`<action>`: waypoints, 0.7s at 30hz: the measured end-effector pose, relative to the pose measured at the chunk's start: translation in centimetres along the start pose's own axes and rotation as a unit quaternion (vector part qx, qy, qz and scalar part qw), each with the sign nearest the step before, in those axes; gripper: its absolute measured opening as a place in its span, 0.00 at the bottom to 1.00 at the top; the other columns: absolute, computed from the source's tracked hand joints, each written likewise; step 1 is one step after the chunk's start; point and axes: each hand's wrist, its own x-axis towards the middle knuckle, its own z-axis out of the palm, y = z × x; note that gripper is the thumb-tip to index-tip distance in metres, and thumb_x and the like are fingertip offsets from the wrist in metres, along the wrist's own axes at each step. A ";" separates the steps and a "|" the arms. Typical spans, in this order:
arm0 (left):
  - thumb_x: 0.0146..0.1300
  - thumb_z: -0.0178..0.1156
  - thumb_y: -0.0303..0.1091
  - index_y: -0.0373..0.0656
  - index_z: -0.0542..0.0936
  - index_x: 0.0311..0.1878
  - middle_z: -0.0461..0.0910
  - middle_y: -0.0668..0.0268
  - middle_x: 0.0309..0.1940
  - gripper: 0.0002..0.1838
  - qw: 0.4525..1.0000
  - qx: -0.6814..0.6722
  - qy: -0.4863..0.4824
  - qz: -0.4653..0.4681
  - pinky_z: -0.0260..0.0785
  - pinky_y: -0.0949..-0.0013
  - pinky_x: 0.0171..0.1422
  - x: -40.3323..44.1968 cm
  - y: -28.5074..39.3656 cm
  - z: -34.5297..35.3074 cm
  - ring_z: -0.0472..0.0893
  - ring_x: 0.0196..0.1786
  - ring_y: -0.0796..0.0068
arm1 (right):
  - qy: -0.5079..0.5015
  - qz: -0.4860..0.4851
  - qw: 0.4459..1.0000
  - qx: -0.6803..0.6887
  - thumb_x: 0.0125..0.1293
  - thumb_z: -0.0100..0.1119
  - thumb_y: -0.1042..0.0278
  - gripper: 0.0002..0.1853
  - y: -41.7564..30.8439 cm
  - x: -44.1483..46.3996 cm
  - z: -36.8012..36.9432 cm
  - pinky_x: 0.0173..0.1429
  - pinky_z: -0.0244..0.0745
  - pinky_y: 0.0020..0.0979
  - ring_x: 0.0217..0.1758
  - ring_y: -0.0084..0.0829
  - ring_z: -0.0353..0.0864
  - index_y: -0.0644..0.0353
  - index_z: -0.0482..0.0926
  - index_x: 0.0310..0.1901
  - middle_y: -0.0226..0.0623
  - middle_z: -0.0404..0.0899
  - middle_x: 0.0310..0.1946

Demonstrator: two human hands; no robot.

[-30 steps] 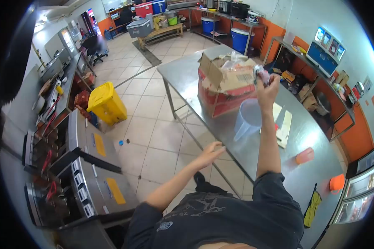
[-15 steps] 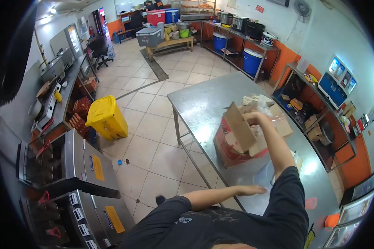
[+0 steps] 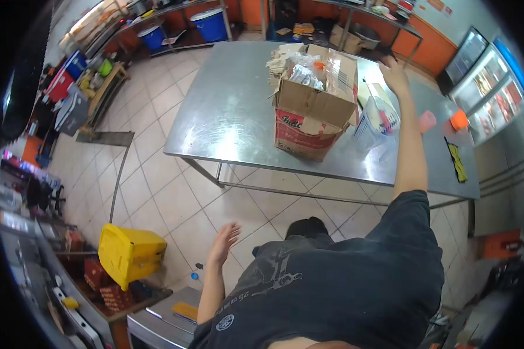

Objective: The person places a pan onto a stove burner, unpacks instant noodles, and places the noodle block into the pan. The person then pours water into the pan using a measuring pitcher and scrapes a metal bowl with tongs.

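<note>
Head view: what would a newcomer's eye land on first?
Probably the bright yellow bin on the tiled floor, lower left in the picture. Next, the open red-and-brown cardboard box on the steel table, with crumpled clear plastic showing at its top. Then the outstretched right arm, reaching over the table to the right of the box.

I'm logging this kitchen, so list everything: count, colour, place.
Table: one, silver, centre
Cardboard box: one, red-brown, on table
Pitcher: one, clear, beside box
Board: one, pale, beyond pitcher
Cup: one, pink, right of pitcher
Container: one, orange, right of cup
Bin: one, yellow, on floor
Buckets: two, blue, beyond table
Coolers: three, red, blue, grey, far left
Fridge: one, blue-topped, right
Shelf clutter: uncountable
Left hand: one, bare, over floor
Right hand: one, bare, above table
</note>
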 end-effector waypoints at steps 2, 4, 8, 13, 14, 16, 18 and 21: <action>0.66 0.47 0.53 0.41 0.68 0.59 0.74 0.60 0.54 0.28 0.995 -0.055 0.081 0.002 0.61 0.63 0.61 -1.1 -1.5 -6.2 0.72 0.56 0.69 | -0.112 0.269 0.946 -0.142 0.55 0.42 0.26 0.45 3.8 -6.3 1.1 0.66 0.60 0.43 0.63 0.51 0.66 0.66 0.71 0.57 0.55 0.70 0.57; 0.66 0.47 0.52 0.41 0.68 0.59 0.74 0.61 0.54 0.27 0.991 -0.082 0.108 -0.004 0.61 0.62 0.60 -0.9 -1.6 -11.0 0.72 0.56 0.68 | -0.167 0.384 0.893 -0.164 0.54 0.38 0.23 0.47 5.8 -11.9 3.8 0.69 0.55 0.40 0.66 0.47 0.64 0.64 0.72 0.57 0.52 0.69 0.58; 0.66 0.47 0.50 0.41 0.69 0.57 0.74 0.61 0.52 0.24 0.984 -0.102 0.147 0.006 0.63 0.63 0.58 3.1 1.2 -17.0 0.73 0.53 0.68 | -0.069 0.462 0.868 0.169 0.60 0.40 0.32 0.38 20.4 -22.4 13.6 0.59 0.64 0.49 0.52 0.45 0.74 0.63 0.76 0.52 0.48 0.76 0.50; 0.66 0.50 0.47 0.43 0.72 0.50 0.77 0.62 0.45 0.18 0.996 -0.050 0.070 0.028 0.67 0.67 0.52 10.1 7.3 -21.9 0.76 0.47 0.73 | 0.247 0.694 0.646 0.201 0.66 0.42 0.43 0.29 15.3 -34.3 9.4 0.46 0.75 0.44 0.44 0.43 0.80 0.65 0.72 0.51 0.51 0.78 0.42; 0.65 0.51 0.47 0.43 0.72 0.49 0.77 0.63 0.43 0.18 0.997 -0.015 0.072 0.019 0.68 0.67 0.51 11.8 7.3 -23.7 0.76 0.45 0.74 | 0.284 0.686 0.652 0.154 0.66 0.42 0.43 0.29 12.9 -36.0 8.8 0.46 0.74 0.44 0.43 0.43 0.80 0.65 0.72 0.50 0.50 0.78 0.41; 0.62 0.54 0.47 0.42 0.73 0.48 0.78 0.62 0.41 0.20 0.993 0.075 0.094 -0.019 0.68 0.65 0.50 16.1 5.6 -28.7 0.77 0.45 0.71 | 0.311 0.592 0.742 0.050 0.66 0.42 0.44 0.28 8.6 -39.9 12.2 0.44 0.74 0.43 0.41 0.43 0.79 0.66 0.73 0.48 0.50 0.78 0.39; 0.58 0.57 0.50 0.39 0.74 0.47 0.79 0.56 0.43 0.24 0.957 0.249 0.126 -0.073 0.68 0.62 0.53 19.1 2.1 -35.0 0.77 0.47 0.62 | 0.290 0.506 0.813 -0.015 0.66 0.43 0.45 0.27 1.6 -42.9 17.6 0.43 0.73 0.43 0.39 0.43 0.79 0.67 0.73 0.46 0.50 0.77 0.37; 0.53 0.58 0.54 0.35 0.77 0.46 0.77 0.47 0.46 0.29 0.831 0.531 0.072 -0.149 0.66 0.58 0.58 19.5 0.0 -42.8 0.75 0.53 0.49 | 0.201 0.475 0.856 -0.024 0.65 0.43 0.47 0.26 -10.5 -45.3 26.0 0.41 0.72 0.42 0.37 0.42 0.78 0.68 0.73 0.43 0.50 0.77 0.35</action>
